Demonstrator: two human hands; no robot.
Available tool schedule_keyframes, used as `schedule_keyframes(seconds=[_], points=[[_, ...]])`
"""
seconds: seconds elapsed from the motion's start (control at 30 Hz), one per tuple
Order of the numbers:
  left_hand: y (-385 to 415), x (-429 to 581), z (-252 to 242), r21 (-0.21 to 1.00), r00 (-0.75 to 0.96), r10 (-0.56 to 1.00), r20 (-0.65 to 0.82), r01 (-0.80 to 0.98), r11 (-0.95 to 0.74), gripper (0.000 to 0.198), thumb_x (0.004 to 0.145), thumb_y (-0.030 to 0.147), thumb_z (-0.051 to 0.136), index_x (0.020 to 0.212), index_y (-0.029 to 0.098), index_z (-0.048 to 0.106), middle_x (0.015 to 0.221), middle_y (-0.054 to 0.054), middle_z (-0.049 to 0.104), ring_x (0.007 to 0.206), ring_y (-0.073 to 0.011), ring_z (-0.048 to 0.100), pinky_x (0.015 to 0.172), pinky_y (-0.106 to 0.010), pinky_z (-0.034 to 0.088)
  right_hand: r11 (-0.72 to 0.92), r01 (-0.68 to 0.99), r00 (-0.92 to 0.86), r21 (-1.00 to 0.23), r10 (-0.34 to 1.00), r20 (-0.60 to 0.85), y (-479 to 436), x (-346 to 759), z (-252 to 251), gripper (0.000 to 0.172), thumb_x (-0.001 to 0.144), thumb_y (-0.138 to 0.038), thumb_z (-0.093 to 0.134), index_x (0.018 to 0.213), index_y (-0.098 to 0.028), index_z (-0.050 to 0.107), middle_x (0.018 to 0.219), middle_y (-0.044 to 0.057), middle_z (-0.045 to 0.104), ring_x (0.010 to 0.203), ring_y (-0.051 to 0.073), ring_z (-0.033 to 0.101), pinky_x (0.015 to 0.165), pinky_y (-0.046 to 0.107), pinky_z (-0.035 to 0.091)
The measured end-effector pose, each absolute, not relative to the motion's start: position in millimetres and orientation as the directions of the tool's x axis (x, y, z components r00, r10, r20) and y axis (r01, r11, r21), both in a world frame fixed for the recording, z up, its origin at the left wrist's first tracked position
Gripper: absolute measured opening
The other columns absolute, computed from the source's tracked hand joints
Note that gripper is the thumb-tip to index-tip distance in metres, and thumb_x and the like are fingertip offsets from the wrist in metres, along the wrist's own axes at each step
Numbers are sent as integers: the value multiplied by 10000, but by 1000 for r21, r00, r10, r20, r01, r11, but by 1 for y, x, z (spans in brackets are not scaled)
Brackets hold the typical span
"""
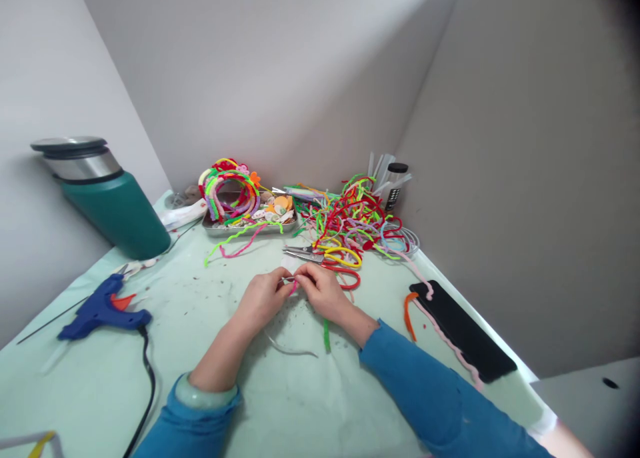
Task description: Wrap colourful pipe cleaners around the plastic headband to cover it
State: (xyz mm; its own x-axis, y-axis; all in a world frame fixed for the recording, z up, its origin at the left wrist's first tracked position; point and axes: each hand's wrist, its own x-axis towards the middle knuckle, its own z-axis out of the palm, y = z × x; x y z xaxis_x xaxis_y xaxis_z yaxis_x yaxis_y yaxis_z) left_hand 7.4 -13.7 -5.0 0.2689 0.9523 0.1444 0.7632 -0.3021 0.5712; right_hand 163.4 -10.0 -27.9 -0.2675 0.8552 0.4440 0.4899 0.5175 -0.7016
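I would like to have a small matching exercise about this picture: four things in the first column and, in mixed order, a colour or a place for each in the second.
Column one
1. Bottle
2. Glue gun
3. Scissors
4. Pink bit

Column two
A. Between the left hand and the right hand
B. Blue, with a black cord
C. Teal, with a silver-coloured band below the lid
D. Just beyond the hands, with yellow and red handles

Right pairs: 1-C, 2-B, 3-D, 4-A
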Motion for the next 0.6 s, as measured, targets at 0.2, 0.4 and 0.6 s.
schedule_keyframes(seconds=[0.2, 0.4, 0.6], points=[[-13, 6, -2, 629, 288, 951, 112, 720, -292, 245, 781, 343, 428, 810, 189, 617, 649, -1, 621, 586, -124, 505, 559, -212, 311, 523, 480, -271, -704, 852, 448, -9, 163, -27, 125, 847, -196, 444, 814, -177, 564, 761, 9, 592, 718, 128, 518, 661, 230, 376], [-11, 5, -5, 677, 267, 960, 79, 693, -248, 284, 758, 396, 455, 832, 187, 631, 630, 12, 606, 576, -121, 489, 542, -209, 311, 523, 485, -275, -701, 852, 446, -9, 163, -27, 119, 842, -189, 450, 817, -178, 566, 761, 10, 592, 719, 128, 516, 665, 231, 376], [-13, 6, -2, 661, 267, 958, 105, 701, -268, 307, 773, 398, 429, 836, 186, 642, 684, -5, 631, 611, -128, 503, 559, -211, 315, 512, 472, -269, -717, 859, 435, -9, 164, -26, 130, 837, -192, 447, 825, -174, 575, 754, 12, 591, 711, 128, 511, 663, 234, 378]])
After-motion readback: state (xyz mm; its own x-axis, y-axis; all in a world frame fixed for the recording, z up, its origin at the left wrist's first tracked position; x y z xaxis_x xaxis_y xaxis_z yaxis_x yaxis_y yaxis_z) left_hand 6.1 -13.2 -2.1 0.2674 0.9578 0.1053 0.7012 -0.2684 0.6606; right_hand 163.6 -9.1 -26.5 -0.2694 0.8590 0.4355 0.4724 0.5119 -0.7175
